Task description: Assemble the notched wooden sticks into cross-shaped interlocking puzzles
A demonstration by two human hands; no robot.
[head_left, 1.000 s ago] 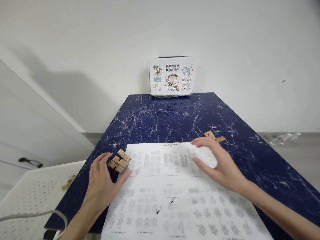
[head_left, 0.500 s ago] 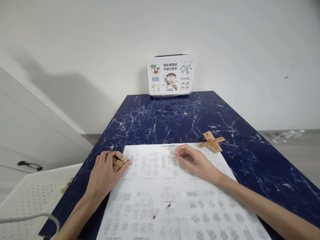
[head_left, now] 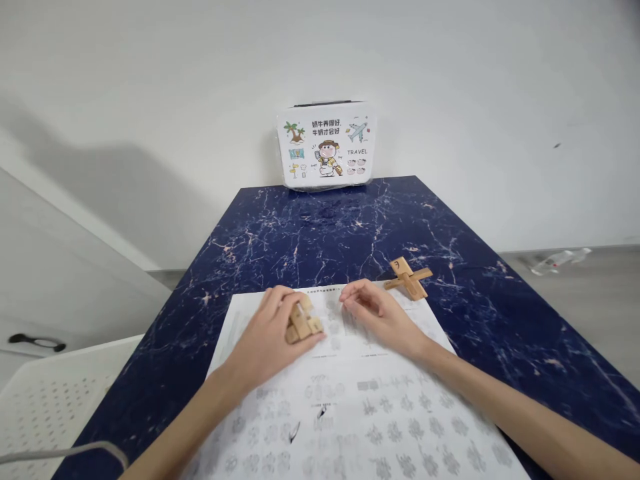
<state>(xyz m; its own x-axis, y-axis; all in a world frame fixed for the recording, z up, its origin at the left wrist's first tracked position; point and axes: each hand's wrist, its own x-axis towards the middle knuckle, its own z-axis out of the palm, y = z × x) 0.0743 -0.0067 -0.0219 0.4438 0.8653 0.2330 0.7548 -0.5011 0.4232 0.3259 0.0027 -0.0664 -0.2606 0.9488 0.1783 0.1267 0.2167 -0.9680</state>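
A wooden interlocking block puzzle (head_left: 301, 321), light brown with notched pieces, is in the grip of my left hand (head_left: 267, 333), held low above the printed sheet (head_left: 320, 370). The thumb lies along its near side and the fingers curl over its far side, hiding part of it. My right hand (head_left: 377, 317) rests at the sheet's upper middle, its fingers curled and the thumb close to the fingertips, with nothing visible in it. Beyond that hand, a cross-shaped wooden puzzle piece (head_left: 411, 280) with a dark mark lies over the sheet's top right corner.
A dark blue marbled table (head_left: 325, 227) carries everything. At its far edge, against the wall, stands a white case (head_left: 327, 147) with cartoon prints. On the left are a white perforated basket (head_left: 55, 400) and a grey cable (head_left: 65, 452). A clear bottle (head_left: 553, 262) lies on the floor at right.
My left hand has brought the wooden block puzzle rightward over the sheet, closer to my right hand. The right hand's fingertips have drawn nearer together. The camera view has shifted slightly.
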